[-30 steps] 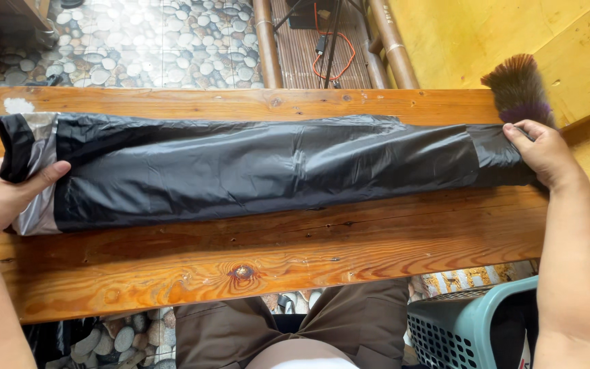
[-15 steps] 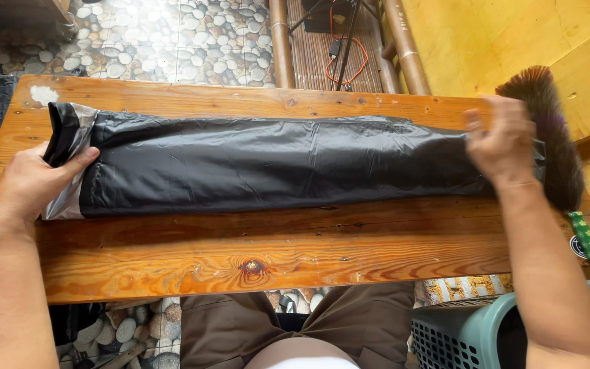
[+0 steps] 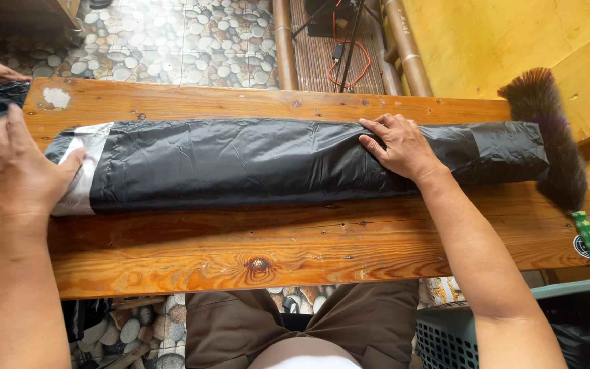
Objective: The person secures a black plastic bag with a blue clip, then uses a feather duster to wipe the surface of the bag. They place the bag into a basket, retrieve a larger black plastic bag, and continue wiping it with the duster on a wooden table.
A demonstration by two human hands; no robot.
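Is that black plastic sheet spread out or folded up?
Folded: the black plastic sheet lies as one long narrow layered strip along the wooden bench.

We see long folded black plastic bag (image 3: 240,164) lying flat lengthwise across wooden bench (image 3: 295,239); surface glossy, creased; grey-white band at its left end; right end overlaps dark feather duster (image 3: 556,137); our left hand (image 3: 18,171) at left end, our right hand (image 3: 401,145) flat right of middle

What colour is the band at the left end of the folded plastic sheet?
Light grey band, seen in the head view.
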